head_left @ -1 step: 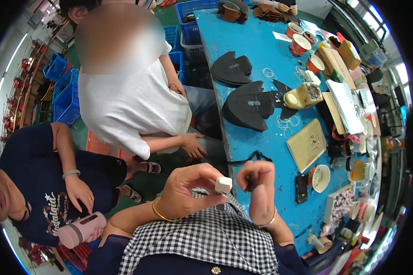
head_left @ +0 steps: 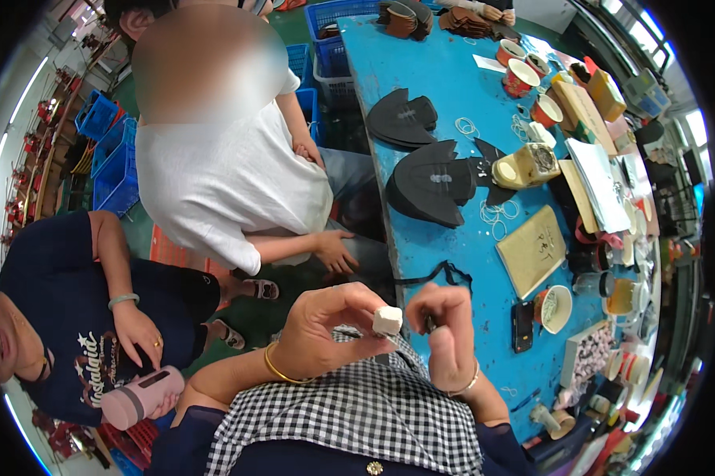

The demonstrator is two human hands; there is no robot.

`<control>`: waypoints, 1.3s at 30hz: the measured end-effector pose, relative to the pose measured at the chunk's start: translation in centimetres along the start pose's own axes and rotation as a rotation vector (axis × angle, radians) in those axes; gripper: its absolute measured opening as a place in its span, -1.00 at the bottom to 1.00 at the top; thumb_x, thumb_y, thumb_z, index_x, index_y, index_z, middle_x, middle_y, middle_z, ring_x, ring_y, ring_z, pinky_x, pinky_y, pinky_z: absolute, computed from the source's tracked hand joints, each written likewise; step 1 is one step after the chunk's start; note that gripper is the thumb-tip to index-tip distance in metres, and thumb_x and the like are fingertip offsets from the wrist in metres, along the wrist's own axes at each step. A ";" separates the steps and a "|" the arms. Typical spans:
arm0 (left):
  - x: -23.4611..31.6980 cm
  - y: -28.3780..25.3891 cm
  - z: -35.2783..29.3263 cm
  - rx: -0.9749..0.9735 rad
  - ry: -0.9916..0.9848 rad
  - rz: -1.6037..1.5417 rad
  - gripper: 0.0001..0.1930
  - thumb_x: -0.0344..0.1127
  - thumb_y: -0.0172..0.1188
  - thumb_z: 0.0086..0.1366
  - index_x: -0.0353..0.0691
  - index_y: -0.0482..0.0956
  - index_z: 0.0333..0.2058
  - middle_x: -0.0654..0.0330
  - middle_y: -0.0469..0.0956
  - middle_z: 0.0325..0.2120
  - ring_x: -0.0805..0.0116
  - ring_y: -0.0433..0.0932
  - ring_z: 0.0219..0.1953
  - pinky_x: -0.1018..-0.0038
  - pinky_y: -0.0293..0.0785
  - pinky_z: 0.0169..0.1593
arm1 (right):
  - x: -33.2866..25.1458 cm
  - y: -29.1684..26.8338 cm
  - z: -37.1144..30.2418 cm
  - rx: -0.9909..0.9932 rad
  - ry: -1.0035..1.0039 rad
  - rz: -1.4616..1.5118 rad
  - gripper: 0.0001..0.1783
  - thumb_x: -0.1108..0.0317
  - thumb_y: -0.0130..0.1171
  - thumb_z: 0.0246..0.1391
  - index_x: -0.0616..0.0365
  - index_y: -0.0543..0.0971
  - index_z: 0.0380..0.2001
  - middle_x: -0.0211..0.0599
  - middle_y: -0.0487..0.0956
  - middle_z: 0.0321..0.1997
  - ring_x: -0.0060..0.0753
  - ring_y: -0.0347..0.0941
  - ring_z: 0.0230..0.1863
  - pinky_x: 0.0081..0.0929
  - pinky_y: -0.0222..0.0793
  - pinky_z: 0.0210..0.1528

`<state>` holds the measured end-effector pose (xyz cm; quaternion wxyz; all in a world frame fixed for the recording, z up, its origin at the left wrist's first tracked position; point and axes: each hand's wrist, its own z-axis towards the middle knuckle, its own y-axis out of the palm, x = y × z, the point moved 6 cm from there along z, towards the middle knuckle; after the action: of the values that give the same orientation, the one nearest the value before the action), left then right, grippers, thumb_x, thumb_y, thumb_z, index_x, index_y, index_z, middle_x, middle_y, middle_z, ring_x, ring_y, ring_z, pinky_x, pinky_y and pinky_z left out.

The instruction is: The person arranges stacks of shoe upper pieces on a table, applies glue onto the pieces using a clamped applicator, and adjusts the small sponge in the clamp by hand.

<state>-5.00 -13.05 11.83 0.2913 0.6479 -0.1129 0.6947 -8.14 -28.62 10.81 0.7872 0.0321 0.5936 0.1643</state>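
Pinching a matte, square-ended white block (head_left: 387, 320) between thumb and fingers of the curved left hand (head_left: 319, 329), in midair near the left edge of the blue tabletop (head_left: 443, 244). Just beside, pinching a small dark object (head_left: 430, 322), partly hidden, in the curled right hand (head_left: 451, 337).

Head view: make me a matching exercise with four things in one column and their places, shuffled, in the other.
Things
1. White block
2. Small dark item
3. Pink bottle
4. Round bowl

Places
A. On the blue table
B. Pinched in the left hand
C. In another person's hand
D. Held in the right hand

Right pairs: 1-B, 2-D, 3-C, 4-A
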 end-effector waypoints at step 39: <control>-1.1 0.9 1.1 -0.219 -0.119 0.014 -0.64 -0.59 0.37 0.07 -0.27 0.40 -0.22 0.04 0.59 -0.29 0.39 0.59 -0.19 0.54 0.52 -0.11 | 0.7 -1.0 -1.9 0.187 -0.103 0.001 -0.77 0.40 0.17 0.19 0.28 0.38 -0.19 -0.21 0.50 -0.35 -0.52 0.39 -0.39 -0.62 0.32 -0.34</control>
<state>-4.53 -14.63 11.10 0.3480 0.6516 -0.2098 0.6406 -9.60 -29.61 9.38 0.8102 0.1143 0.5649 0.1067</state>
